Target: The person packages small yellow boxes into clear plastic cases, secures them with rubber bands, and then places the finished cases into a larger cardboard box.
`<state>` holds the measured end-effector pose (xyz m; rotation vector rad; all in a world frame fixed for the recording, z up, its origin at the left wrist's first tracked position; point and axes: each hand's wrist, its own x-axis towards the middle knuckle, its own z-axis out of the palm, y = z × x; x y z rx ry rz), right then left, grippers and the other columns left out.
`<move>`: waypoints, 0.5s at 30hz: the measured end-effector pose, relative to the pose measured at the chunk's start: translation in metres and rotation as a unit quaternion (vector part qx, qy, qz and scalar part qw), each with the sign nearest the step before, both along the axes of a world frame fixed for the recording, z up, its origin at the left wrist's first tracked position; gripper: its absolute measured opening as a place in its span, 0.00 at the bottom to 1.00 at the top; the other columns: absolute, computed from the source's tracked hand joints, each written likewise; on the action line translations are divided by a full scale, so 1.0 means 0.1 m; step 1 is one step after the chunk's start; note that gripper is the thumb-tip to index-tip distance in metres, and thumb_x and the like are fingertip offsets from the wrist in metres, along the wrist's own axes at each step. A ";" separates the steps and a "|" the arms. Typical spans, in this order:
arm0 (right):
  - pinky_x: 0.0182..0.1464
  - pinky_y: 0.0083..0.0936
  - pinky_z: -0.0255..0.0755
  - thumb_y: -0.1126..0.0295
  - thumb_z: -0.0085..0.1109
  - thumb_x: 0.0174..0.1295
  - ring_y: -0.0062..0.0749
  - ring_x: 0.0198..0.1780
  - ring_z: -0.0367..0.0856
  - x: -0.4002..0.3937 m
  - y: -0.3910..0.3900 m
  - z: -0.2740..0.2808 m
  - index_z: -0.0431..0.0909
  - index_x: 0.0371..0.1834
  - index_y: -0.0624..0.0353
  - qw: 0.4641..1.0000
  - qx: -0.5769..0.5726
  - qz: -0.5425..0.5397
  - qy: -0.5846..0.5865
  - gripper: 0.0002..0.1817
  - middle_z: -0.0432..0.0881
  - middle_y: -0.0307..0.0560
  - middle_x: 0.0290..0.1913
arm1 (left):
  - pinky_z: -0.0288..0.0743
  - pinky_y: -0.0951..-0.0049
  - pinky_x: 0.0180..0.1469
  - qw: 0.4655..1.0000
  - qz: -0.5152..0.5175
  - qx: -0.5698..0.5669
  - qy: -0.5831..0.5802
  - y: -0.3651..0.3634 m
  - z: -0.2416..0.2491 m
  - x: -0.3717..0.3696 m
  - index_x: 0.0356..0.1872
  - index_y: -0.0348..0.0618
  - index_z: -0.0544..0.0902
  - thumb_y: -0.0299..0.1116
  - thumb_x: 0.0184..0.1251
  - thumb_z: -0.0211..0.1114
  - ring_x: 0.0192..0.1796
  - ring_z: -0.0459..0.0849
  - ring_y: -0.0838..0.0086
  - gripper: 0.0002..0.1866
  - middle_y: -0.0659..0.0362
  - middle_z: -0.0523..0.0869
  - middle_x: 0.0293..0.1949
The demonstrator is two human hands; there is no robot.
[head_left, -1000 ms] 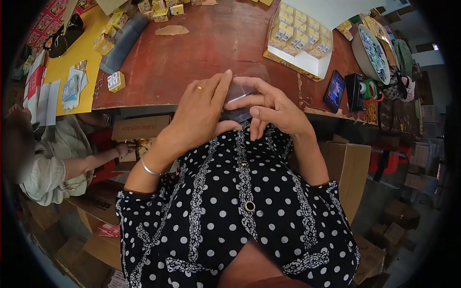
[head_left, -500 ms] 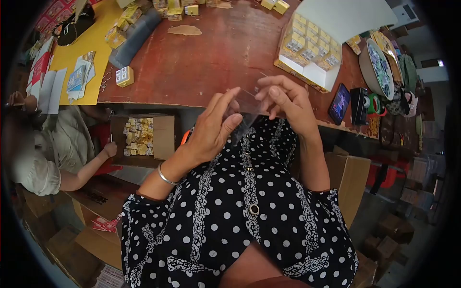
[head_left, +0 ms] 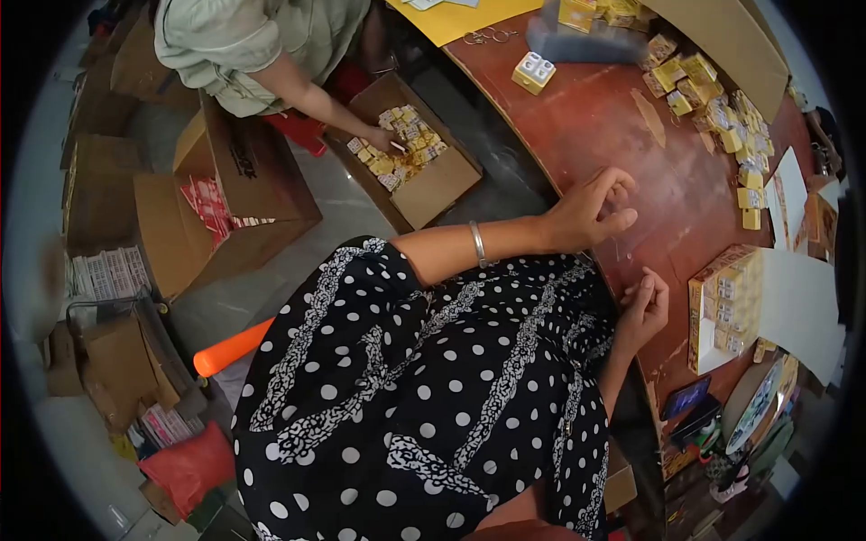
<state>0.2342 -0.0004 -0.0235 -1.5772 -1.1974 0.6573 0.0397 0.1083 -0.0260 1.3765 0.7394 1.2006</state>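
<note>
My left hand (head_left: 591, 212) is over the near edge of the red-brown table (head_left: 604, 117), fingers curled and pinched together. My right hand (head_left: 645, 307) is a little to its right, also at the table edge, its fingers curled in. A faint clear plastic piece (head_left: 629, 255) spans the gap between the two hands, and both seem to pinch its ends. It is nearly see-through, so its outline is hard to make out. My silver bangle (head_left: 476, 243) sits on the left wrist above my polka-dot dress.
A tray of small yellow-white boxes (head_left: 726, 298) and a white sheet (head_left: 798, 307) lie right of my hands. More small boxes (head_left: 722, 108) are scattered farther back. A phone (head_left: 686, 397) lies near the edge. A co-worker's hand (head_left: 383, 140) reaches into an open carton (head_left: 433, 185) on the floor.
The view has swung left and down. My hands have dropped from in front of my chest to the table edge and moved apart, with the clear piece between them.
</note>
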 end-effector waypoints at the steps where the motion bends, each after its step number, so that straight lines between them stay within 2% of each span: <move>1: 0.29 0.12 0.63 0.65 0.53 0.79 0.14 0.26 0.71 -0.01 0.00 -0.02 0.82 0.50 0.64 1.000 -0.002 0.003 0.003 0.13 0.77 0.36 0.28 | 0.80 0.69 0.50 1.000 0.003 -0.002 0.003 0.02 -0.01 -0.01 0.60 0.34 0.71 0.40 0.73 0.65 0.49 0.82 0.72 0.24 0.52 0.80 0.48; 3: 0.31 0.13 0.64 0.67 0.54 0.78 0.14 0.27 0.70 0.00 -0.01 -0.05 0.82 0.48 0.65 1.000 0.005 -0.006 -0.009 0.12 0.77 0.36 0.28 | 0.82 0.71 0.46 1.000 -0.017 0.007 -0.013 0.02 -0.03 -0.01 0.59 0.34 0.69 0.40 0.72 0.66 0.47 0.83 0.73 0.25 0.53 0.82 0.45; 6: 0.31 0.13 0.64 0.67 0.54 0.78 0.14 0.27 0.70 -0.01 -0.02 -0.03 0.82 0.47 0.66 1.000 0.014 0.000 -0.014 0.12 0.77 0.36 0.28 | 0.82 0.72 0.45 0.999 -0.019 0.008 -0.042 0.00 -0.04 0.03 0.59 0.34 0.68 0.39 0.72 0.65 0.44 0.85 0.74 0.24 0.54 0.83 0.42; 15: 0.31 0.12 0.65 0.67 0.55 0.78 0.14 0.28 0.71 -0.01 -0.01 -0.03 0.83 0.46 0.66 1.000 0.004 -0.015 -0.027 0.12 0.78 0.36 0.29 | 0.82 0.73 0.44 0.998 -0.007 -0.003 -0.063 0.00 -0.08 0.08 0.59 0.33 0.68 0.38 0.71 0.66 0.44 0.85 0.75 0.25 0.53 0.84 0.43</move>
